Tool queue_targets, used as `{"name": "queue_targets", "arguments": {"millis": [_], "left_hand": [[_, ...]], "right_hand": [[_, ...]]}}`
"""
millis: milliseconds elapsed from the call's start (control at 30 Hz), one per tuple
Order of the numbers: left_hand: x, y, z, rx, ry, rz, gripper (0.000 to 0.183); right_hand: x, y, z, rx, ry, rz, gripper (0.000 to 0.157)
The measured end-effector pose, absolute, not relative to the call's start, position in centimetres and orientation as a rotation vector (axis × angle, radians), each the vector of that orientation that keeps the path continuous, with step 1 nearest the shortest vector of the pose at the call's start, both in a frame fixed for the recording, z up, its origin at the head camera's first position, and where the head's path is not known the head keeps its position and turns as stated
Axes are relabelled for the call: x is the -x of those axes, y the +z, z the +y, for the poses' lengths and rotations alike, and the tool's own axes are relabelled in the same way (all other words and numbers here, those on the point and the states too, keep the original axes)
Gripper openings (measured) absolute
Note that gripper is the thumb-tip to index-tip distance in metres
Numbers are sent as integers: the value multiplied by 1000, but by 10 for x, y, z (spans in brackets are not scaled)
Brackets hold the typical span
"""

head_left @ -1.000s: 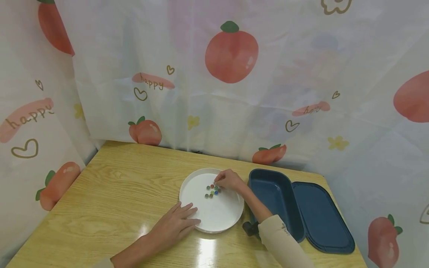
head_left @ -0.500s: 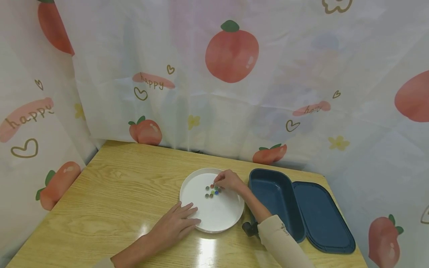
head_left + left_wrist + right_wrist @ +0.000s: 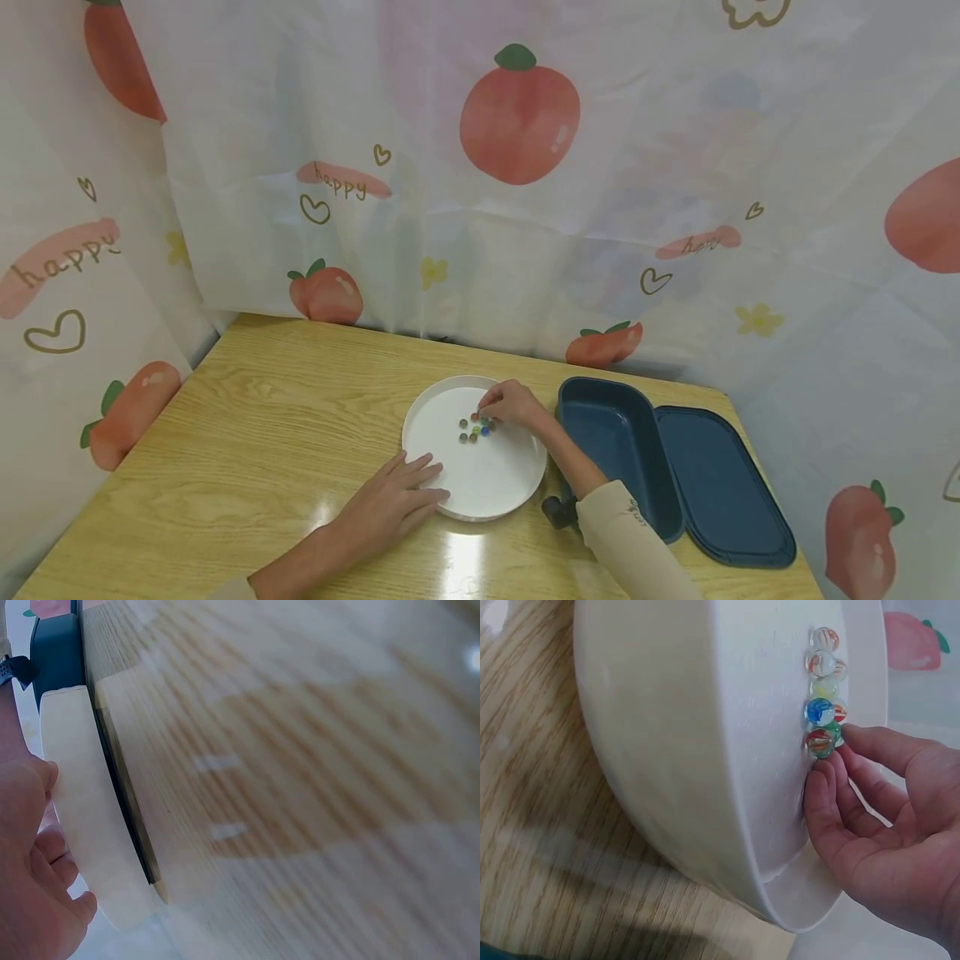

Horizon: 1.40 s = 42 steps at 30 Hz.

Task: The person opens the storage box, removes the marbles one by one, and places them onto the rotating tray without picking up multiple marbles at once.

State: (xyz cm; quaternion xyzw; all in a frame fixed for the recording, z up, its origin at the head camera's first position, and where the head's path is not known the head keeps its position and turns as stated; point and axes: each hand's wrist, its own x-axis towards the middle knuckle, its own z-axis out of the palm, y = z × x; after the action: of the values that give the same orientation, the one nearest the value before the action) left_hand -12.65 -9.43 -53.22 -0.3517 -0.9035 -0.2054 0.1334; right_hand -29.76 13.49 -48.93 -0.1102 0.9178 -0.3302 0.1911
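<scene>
A round white tray (image 3: pixel 487 492) with a low rim stands on the wooden table. On it lie several glass marbles (image 3: pixel 473 437) in a loose cluster, some with blue, red, green or yellow swirls. My right hand (image 3: pixel 516 406) reaches over the tray from the right. Its thumb and fingertips seem to pinch a marble (image 3: pixel 837 733) at the cluster's edge, mostly hidden by the fingers. My left hand (image 3: pixel 390 504) rests at the tray's near-left rim, fingers spread and fairly straight. The left wrist view shows this hand (image 3: pixel 34 855) against the tray's outer wall (image 3: pixel 82 795).
A deep dark blue box (image 3: pixel 600 417) stands right of the tray, under the right forearm. Its matching blue lid (image 3: pixel 727 492) lies flat beside it. A fruit-patterned curtain (image 3: pixel 480 250) hangs behind the wooden table (image 3: pixel 300 392).
A marble at the cluster's left has shifted slightly left and toward me. Both hands stay nearly in place.
</scene>
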Motion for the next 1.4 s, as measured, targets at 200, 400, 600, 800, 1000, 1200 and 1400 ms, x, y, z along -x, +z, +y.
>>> {"name": "queue_targets", "arguments": {"millis": [200, 400, 600, 800, 1000, 1200, 1400], "left_hand": [[127, -534, -95, 1027, -600, -2603, 21], [127, -534, -95, 1027, -605, -2592, 21], [127, -534, -94, 1027, -604, -2591, 21], [128, -534, -93, 1026, -602, -2579, 21], [128, -534, -92, 1023, -605, -2575, 21], [129, -533, -92, 1034, -598, -2565, 21], [129, -531, -92, 1037, -547, -2559, 25]], "right_hand": [[299, -490, 136, 326, -936, 2577, 5], [299, -490, 137, 323, -942, 2576, 8], [297, -487, 138, 308, -956, 2574, 9], [296, -483, 139, 313, -955, 2572, 12], [296, -479, 141, 360, -911, 2618, 15], [295, -469, 144, 453, -924, 2647, 17], [288, -454, 148, 569, -949, 2642, 23]]}}
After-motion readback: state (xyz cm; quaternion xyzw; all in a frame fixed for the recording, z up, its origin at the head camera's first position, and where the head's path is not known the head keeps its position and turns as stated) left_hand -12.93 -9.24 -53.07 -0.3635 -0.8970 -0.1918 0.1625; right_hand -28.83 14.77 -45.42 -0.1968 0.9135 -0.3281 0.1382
